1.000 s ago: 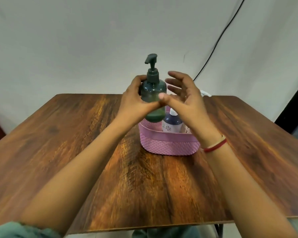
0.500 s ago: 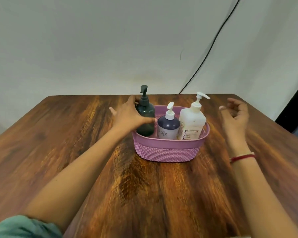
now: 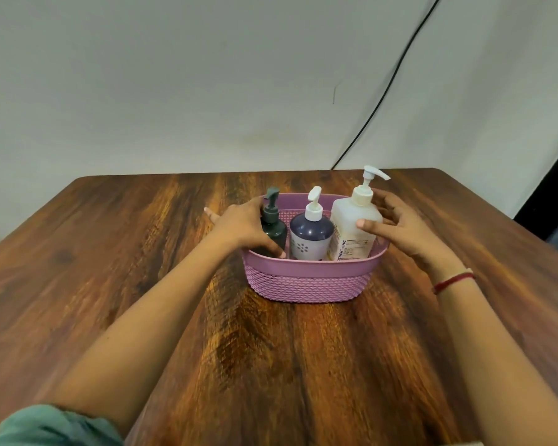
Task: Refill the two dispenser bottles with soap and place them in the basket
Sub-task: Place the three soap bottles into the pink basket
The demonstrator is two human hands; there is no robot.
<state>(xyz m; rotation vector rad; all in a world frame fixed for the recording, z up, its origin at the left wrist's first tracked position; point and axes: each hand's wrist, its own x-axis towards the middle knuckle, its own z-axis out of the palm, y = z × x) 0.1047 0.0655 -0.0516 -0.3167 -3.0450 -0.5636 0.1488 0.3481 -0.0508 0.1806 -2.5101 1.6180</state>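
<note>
A pink woven basket [image 3: 313,281] stands mid-table and holds three pump bottles upright. The dark green bottle [image 3: 276,233] is at its left end, a purple bottle [image 3: 310,239] with a white pump is in the middle, and a big white bottle [image 3: 351,233] is on the right. My left hand [image 3: 242,230] wraps the green bottle, with the thumb low in front by the rim and the fingers behind. My right hand [image 3: 406,233] is at the basket's right end. Its thumb tip touches the white bottle and its spread fingers curve behind it.
The wooden table [image 3: 142,284] stretches wide on both sides of the basket and toward me. A black cable [image 3: 384,98] runs down the pale wall behind the far edge. A dark object sits off the table's right side.
The green bottle came down from above the basket into its left end, still in my left hand. My right hand swung out to the right, then came back onto the white bottle.
</note>
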